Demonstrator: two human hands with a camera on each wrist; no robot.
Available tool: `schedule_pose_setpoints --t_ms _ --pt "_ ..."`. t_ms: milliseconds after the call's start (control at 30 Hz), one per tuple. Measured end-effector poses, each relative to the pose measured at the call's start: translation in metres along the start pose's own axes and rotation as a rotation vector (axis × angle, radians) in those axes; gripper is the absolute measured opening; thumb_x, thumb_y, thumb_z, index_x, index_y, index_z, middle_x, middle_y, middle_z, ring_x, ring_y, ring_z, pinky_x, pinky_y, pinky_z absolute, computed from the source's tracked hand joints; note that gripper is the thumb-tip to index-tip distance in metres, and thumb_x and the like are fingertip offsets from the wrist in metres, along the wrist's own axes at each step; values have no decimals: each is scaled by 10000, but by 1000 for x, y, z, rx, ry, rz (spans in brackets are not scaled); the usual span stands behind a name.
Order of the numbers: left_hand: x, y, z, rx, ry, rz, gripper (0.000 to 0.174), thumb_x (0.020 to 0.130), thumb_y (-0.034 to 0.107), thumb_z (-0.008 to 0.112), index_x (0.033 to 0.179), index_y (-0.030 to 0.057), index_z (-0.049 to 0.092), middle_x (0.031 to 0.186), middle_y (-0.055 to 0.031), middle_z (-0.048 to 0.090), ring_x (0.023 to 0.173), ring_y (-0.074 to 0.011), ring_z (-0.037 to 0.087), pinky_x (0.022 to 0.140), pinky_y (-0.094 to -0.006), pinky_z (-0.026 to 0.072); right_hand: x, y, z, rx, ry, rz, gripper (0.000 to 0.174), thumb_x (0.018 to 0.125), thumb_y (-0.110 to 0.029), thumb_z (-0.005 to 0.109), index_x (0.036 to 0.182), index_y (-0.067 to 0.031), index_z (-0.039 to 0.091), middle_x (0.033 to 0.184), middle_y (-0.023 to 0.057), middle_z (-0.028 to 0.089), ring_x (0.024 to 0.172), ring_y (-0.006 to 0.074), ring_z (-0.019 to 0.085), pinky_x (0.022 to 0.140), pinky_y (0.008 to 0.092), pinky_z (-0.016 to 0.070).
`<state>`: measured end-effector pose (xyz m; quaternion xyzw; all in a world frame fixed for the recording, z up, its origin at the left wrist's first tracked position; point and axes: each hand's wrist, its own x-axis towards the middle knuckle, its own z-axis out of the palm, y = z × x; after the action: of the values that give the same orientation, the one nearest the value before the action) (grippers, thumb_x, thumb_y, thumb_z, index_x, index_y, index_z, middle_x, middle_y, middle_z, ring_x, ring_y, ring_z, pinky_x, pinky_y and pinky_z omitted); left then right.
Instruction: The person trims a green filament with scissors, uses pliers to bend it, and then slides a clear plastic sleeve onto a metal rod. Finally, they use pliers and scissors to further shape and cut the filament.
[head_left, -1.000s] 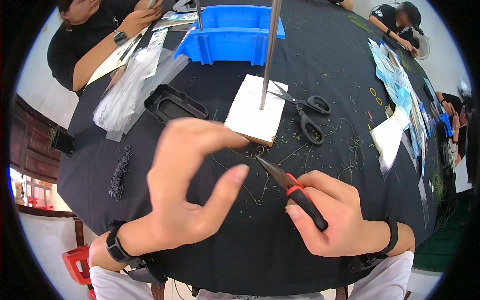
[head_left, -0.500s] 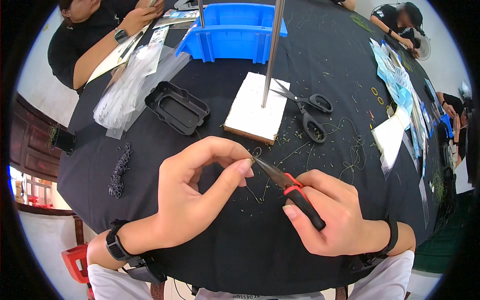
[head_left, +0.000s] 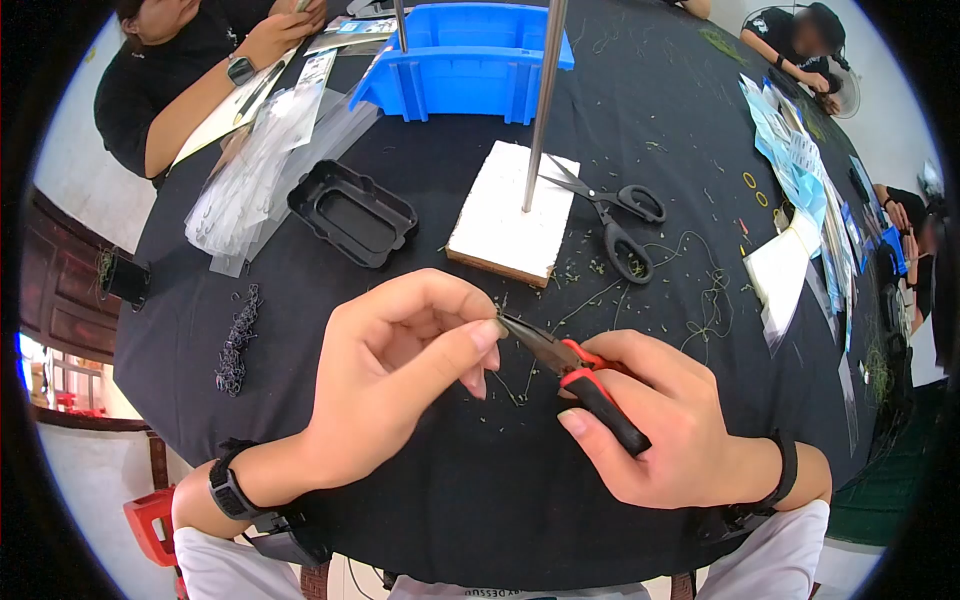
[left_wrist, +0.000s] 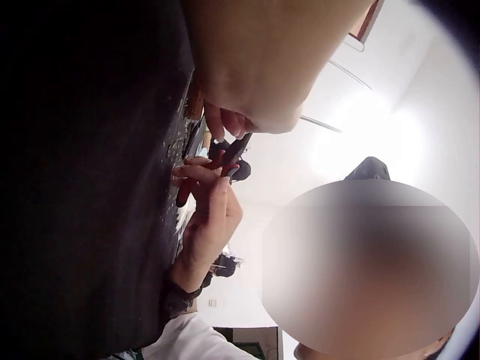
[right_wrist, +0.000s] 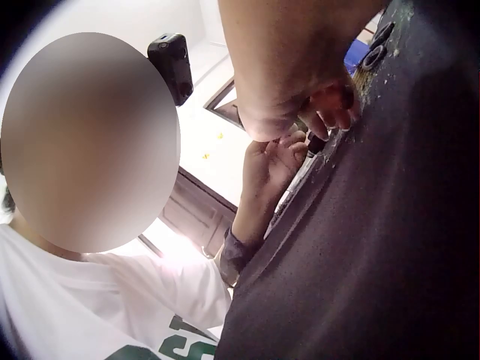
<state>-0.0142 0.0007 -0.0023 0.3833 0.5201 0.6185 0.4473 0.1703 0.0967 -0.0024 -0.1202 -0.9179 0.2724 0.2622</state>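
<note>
In the head view my right hand (head_left: 665,425) grips needle-nose pliers (head_left: 550,347) with red and black handles, their nose pointing up and left. The thumb and index finger of my left hand (head_left: 385,375) pinch a tiny, thin, hook-like piece (head_left: 503,305) right at the pliers' tip; the fingertips hide most of it. The left wrist view shows the right hand (left_wrist: 210,199) around the pliers' handles, below the left hand's fingers (left_wrist: 225,121). From the right wrist, the left hand (right_wrist: 276,165) appears beyond the right hand's curled fingers (right_wrist: 330,116).
Behind the hands stand a white-topped block (head_left: 490,225) with a metal rod (head_left: 540,120), black scissors (head_left: 610,215) and a black tray (head_left: 350,215). A dark tangled bundle (head_left: 237,345) lies left. Further back are a blue bin (head_left: 455,85) and clear plastic sleeves (head_left: 250,190). Thread (head_left: 710,310) trails right.
My left hand, spread apart from the pliers a second ago, has closed its thumb and index finger at their tip. The pliers' handles now stand wider apart, and the tip has shifted slightly left.
</note>
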Motion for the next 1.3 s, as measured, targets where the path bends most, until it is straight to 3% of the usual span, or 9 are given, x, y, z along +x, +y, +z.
schedule_pose_setpoints --t_ms 200,600,900,967,1033,1100,1133,1233,1300 --pt "6 0 -5 -325 -67 -248 135 838 128 546 824 0 504 626 -49 471 517 -124 442 484 -282 418 4 6 -4 75 -50 -19 222 754 -139 700 865 33 614 882 151 568 704 259 586 601 315 491" --pt "8 2 -10 -392 -174 -364 152 807 130 526 731 31 441 582 -11 370 494 -89 328 451 -244 280 8 11 -11 154 -149 -42 194 763 -138 696 828 26 614 812 139 574 628 246 576 541 309 471" --pt "8 4 -18 -310 -297 -321 203 899 194 508 847 -2 524 575 15 357 504 -72 284 436 -244 203 8 9 -16 149 -53 41 139 785 -90 655 792 43 614 731 131 578 512 235 552 456 289 442" --pt "10 -5 -29 -465 -422 -295 239 928 228 476 893 0 537 639 -15 452 554 -95 406 390 -232 248 8 11 -14 100 -19 61 138 782 -91 657 784 41 615 722 125 575 511 235 553 455 291 441" --pt "10 2 -23 -524 -300 -257 284 951 264 441 938 -1 545 766 -63 536 691 -135 517 362 -222 325 7 11 -10 29 16 55 141 777 -97 663 775 37 616 709 117 570 510 233 553 453 293 439" --pt "6 16 -4 -486 65 -208 337 969 302 405 982 -3 548 956 -131 610 915 -191 615 352 -212 433 6 11 -6 -9 14 36 144 766 -100 673 774 32 615 709 111 565 515 231 554 455 294 441" --pt "9 11 -8 -441 29 -160 379 975 304 384 1108 -15 538 1245 -195 516 1202 -256 487 475 -228 564 6 11 -6 -29 13 25 147 761 -102 678 773 29 615 709 109 562 518 229 555 456 294 442" --pt "11 1 -10 -273 -4 -112 387 969 265 414 1212 -23 501 1270 -198 503 1229 -267 459 491 -259 575 6 9 -5 -63 -7 -5 150 747 -104 690 773 22 612 716 105 558 524 223 552 458 294 444" --pt "9 2 -10 -89 -48 -95 322 947 192 476 1156 -40 557 1158 -198 574 1070 -222 573 512 -270 582 6 8 -4 -70 4 -21 153 740 -101 694 778 24 613 717 103 555 523 219 548 455 292 442"
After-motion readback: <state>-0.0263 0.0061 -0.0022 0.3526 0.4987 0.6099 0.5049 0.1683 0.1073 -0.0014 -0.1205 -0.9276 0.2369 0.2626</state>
